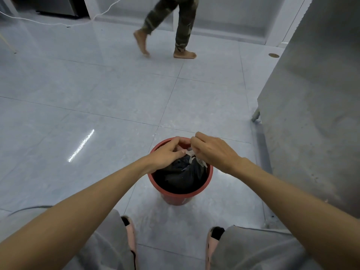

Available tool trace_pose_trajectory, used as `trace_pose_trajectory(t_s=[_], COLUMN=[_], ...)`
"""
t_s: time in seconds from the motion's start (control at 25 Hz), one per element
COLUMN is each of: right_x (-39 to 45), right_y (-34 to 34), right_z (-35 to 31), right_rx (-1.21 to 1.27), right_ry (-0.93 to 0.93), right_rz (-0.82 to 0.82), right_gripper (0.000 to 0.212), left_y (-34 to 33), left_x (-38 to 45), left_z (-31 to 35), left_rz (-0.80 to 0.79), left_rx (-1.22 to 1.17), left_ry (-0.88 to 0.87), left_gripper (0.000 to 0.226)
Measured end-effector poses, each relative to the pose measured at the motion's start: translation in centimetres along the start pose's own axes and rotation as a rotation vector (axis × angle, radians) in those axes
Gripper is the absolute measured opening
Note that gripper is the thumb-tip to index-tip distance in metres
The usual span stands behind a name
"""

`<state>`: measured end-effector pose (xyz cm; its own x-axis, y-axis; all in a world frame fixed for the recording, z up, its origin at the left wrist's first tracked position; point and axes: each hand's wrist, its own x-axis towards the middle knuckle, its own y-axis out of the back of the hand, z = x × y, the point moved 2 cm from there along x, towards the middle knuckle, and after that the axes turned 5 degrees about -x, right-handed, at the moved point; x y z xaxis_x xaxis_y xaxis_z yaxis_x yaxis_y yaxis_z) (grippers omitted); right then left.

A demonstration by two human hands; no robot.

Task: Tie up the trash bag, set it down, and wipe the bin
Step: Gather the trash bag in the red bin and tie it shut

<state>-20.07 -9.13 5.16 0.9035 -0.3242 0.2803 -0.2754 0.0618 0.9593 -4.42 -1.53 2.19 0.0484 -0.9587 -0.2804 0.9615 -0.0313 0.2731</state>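
Observation:
A round red bin (180, 195) stands on the tiled floor in front of my feet. A dark trash bag (180, 175) fills it. Both hands meet over the bin's far rim at the bag's gathered top. My left hand (168, 152) pinches the bag's neck. My right hand (212, 152) grips a pale, twisted strip of the bag's top edge (194, 155) that sticks out between the two hands. The knot area itself is hidden by my fingers.
A grey metal cabinet (311, 114) on legs rises close to the right of the bin. A barefoot person in camouflage trousers (175, 26) walks across the floor ahead. A white cable (48, 22) lies on the floor at far left. My pink slippers (130, 236) flank the bin.

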Motion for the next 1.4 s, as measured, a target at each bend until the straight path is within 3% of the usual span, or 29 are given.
trace_pose_trajectory(t_s=[0.24, 0.52, 0.76, 0.88, 1.0, 1.08, 1.2, 1.32, 1.4], right_x=[0.1, 0.4, -0.4, -0.7, -0.5, 0.0, 0.0, -1.1, -1.7], right_y=[-0.6, -0.8, -1.1, -1.8, -2.6, -2.9, -3.5, -4.5, -4.9], right_z=[0.0, 0.3, 0.8, 1.7, 1.4, 0.3, -1.4, -2.2, -2.2], right_rx=[0.241, 0.345, 0.182, 0.358, 0.526, 0.385, 0.228, 0.234, 0.237], right_ry=[-0.206, -0.260, -0.127, -0.342, -0.633, -0.555, -0.333, -0.319, -0.367], right_rz=[0.060, 0.088, -0.145, -0.246, -0.174, -0.141, -0.265, -0.416, -0.432], right_gripper=[0.018, 0.013, 0.008, 0.021, 0.023, 0.015, 0.008, 0.032, 0.033], left_y=[0.2, 0.5, 1.2, 1.1, 0.9, 0.7, 1.0, 1.3, 0.7], left_x=[-0.4, -0.3, 0.6, 0.9, 1.0, 1.0, 0.9, 1.2, 1.3], left_z=[0.3, -0.2, -1.7, -2.7, -2.6, -2.5, -3.0, -3.1, -2.8], left_rz=[-0.031, 0.026, 0.295, 0.353, 0.382, 0.385, 0.434, 0.447, 0.424], left_rx=[-0.108, -0.028, 0.140, 0.066, -0.020, -0.007, 0.059, -0.030, -0.111], left_ry=[0.043, 0.056, 0.183, 0.235, 0.235, 0.236, 0.266, 0.300, 0.274], left_gripper=[0.021, 0.009, 0.016, 0.017, 0.019, 0.026, 0.031, 0.033, 0.022])
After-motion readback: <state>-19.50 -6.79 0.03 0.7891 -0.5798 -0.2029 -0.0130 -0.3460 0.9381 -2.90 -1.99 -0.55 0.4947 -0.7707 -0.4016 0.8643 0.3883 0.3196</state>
